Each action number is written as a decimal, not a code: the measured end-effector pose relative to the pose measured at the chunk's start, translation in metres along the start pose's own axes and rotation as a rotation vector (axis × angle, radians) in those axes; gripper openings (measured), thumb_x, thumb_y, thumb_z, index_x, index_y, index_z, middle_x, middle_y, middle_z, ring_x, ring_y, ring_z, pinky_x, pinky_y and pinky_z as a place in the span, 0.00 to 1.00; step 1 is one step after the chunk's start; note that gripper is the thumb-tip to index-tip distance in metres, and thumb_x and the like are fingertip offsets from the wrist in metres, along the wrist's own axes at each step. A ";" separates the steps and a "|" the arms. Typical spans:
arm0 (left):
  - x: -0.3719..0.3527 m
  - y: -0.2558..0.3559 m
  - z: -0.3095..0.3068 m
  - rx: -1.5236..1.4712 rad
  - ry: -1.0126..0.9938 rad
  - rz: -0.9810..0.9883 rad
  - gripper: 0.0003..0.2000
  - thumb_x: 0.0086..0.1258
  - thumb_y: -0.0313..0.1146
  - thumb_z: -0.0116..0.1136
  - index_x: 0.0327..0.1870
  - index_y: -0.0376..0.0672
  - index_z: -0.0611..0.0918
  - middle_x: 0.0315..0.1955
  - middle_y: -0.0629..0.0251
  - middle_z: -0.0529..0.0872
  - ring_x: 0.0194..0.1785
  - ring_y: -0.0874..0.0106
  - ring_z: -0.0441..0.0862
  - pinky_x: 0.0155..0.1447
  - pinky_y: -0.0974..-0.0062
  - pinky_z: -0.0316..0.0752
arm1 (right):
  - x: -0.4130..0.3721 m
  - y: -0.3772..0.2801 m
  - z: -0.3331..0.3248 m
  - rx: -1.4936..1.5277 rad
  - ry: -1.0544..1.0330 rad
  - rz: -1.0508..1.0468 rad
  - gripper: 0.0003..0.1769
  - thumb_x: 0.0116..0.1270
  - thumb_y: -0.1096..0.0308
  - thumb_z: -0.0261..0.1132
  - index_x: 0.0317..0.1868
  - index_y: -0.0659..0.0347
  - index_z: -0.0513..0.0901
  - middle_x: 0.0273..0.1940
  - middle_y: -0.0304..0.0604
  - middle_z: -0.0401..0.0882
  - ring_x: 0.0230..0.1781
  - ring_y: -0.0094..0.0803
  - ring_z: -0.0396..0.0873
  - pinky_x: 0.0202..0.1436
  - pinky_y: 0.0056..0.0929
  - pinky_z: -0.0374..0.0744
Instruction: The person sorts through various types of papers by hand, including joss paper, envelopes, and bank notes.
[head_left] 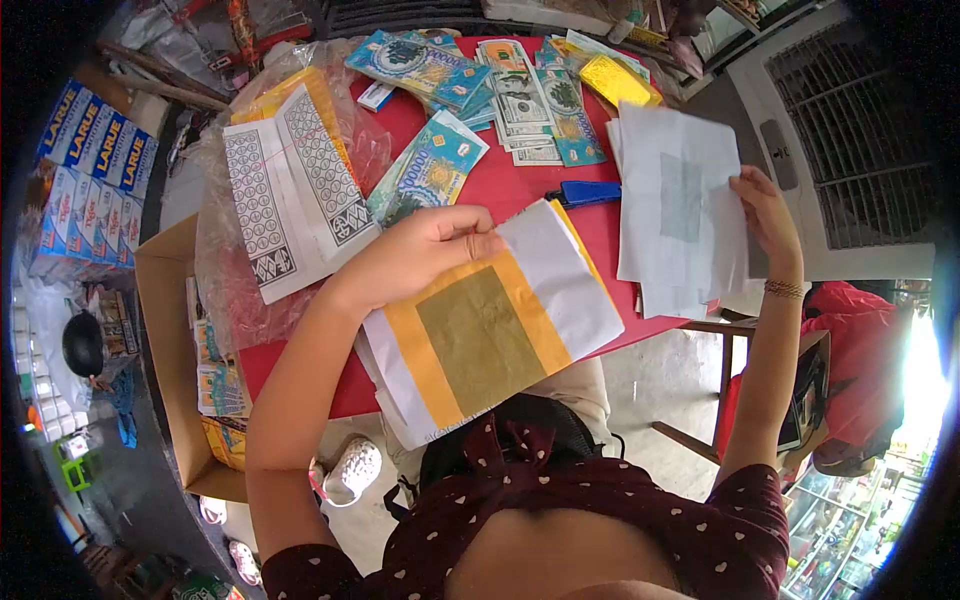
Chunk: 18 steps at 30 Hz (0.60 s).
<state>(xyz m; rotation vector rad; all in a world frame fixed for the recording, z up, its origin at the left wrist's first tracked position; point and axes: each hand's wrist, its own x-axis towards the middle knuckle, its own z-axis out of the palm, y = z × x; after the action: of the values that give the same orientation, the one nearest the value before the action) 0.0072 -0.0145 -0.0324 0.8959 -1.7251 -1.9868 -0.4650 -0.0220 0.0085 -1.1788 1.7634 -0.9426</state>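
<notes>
My left hand [440, 250] pinches the top edge of a layered stack of papers, whose uppermost yellow sheet [475, 340] bears a dark gold square over white paper [565, 275]. At the right, my right hand [765, 205] is closed on the right edge of a white paper stack [670, 210] with a grey square showing on it. A blue-handled tool [585, 194] lies between the two stacks. Patterned white paper [300, 190] rests left of my left hand, beside blue printed notes [430, 170].
The red table [540, 180] carries dollar-like notes [520, 95], more blue notes [415, 65] and a yellow packet [615, 80] at the far side. Clear plastic wrapping [215, 240] and a cardboard box [165, 270] are on the left. A wooden stool [725, 390] stands at the right.
</notes>
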 end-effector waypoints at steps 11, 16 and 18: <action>-0.002 0.003 0.001 -0.066 0.043 0.002 0.13 0.73 0.43 0.55 0.35 0.42 0.78 0.28 0.79 0.76 0.34 0.89 0.71 0.39 0.86 0.67 | 0.010 0.007 0.031 -0.355 0.262 -0.221 0.22 0.68 0.60 0.60 0.57 0.63 0.74 0.50 0.42 0.78 0.49 0.27 0.76 0.53 0.27 0.73; 0.001 -0.003 0.001 -0.071 0.038 -0.035 0.13 0.73 0.43 0.55 0.34 0.42 0.77 0.27 0.79 0.74 0.33 0.89 0.69 0.38 0.85 0.66 | -0.053 -0.080 0.097 -1.337 0.669 -0.687 0.21 0.66 0.63 0.61 0.60 0.56 0.74 0.58 0.45 0.76 0.58 0.42 0.74 0.66 0.38 0.65; 0.002 -0.004 0.002 -0.043 0.030 -0.049 0.13 0.73 0.43 0.55 0.34 0.42 0.76 0.26 0.79 0.74 0.33 0.88 0.69 0.38 0.85 0.66 | -0.076 -0.109 0.122 -1.395 0.779 -0.803 0.21 0.64 0.66 0.62 0.58 0.55 0.75 0.56 0.45 0.78 0.57 0.44 0.75 0.69 0.43 0.60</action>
<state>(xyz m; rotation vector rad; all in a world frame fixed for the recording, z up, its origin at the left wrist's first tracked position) 0.0048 -0.0139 -0.0365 0.9571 -1.6534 -2.0227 -0.2976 0.0007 0.0719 -2.8197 2.7494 -0.4645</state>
